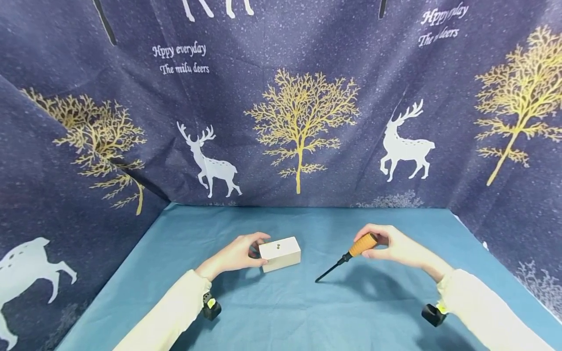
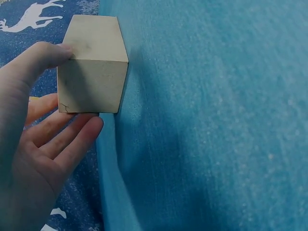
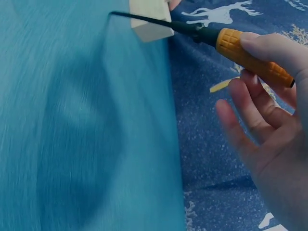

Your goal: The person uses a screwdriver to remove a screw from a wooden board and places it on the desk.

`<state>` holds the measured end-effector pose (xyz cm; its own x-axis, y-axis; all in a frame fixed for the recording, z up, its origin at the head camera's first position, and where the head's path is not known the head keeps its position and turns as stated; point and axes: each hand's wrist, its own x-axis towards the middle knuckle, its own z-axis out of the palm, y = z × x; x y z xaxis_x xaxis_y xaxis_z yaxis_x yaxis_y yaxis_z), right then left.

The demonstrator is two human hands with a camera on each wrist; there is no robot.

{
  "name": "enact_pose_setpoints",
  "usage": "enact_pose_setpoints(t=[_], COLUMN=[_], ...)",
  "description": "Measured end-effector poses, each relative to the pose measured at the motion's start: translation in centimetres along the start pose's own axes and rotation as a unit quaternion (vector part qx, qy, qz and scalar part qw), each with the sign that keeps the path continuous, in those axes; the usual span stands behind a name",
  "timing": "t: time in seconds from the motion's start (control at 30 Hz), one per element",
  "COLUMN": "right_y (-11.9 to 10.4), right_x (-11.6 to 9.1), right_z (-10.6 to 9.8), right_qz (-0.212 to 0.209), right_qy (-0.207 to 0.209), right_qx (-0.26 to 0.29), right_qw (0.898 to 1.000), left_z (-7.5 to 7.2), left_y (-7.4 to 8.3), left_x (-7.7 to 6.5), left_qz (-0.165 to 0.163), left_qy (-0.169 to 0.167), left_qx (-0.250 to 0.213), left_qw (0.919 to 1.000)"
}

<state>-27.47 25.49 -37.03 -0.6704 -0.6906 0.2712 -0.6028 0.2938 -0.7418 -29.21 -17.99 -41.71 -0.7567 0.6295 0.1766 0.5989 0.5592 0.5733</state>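
A pale rectangular wooden block (image 1: 283,261) sits on the blue cloth, with small dark spots, perhaps screws or holes, on its top. My left hand (image 1: 239,252) grips its left end between thumb and fingers; the left wrist view shows the thumb on one side of the block (image 2: 91,86) and fingers at the other. To the right, my right hand (image 1: 388,245) holds a screwdriver (image 1: 362,245) by its orange handle, the dark shaft slanting down to the left. Its tip is at or just above the cloth, apart from the block; contact is unclear.
Blue cloth (image 1: 281,312) covers the table. Behind and at both sides hangs a dark blue curtain (image 1: 263,97) printed with deer and golden trees. Black wrist cameras sit on the left wrist (image 1: 211,307) and right wrist (image 1: 433,315).
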Motion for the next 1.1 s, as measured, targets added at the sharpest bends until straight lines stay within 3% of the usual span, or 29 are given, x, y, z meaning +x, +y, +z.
enact_pose_setpoints(t=[0.23,0.5,0.87,1.1], right_y=[-1.0,-1.5,-2.7,-3.3], right_x=[0.8,1.4,2.4,3.1], right_z=[0.5,0.9,1.5,1.5], right_qz=[0.019,0.044,0.041,0.035], right_qy=[0.014,0.028,0.049,0.054], right_qx=[0.045,0.056,0.058,0.058], right_qw=[0.999,0.997,0.996,0.996], left_z=[0.0,0.2,0.4,0.8], left_y=[0.0,0.0,0.2,0.7], left_x=[-0.1,0.0,0.1,0.6], left_qz=[0.006,0.011,0.018,0.025], left_qy=[0.006,0.005,0.001,-0.011], left_qx=[-0.009,-0.011,-0.032,-0.021], left_qw=[0.9999,0.9999,0.9993,0.9994])
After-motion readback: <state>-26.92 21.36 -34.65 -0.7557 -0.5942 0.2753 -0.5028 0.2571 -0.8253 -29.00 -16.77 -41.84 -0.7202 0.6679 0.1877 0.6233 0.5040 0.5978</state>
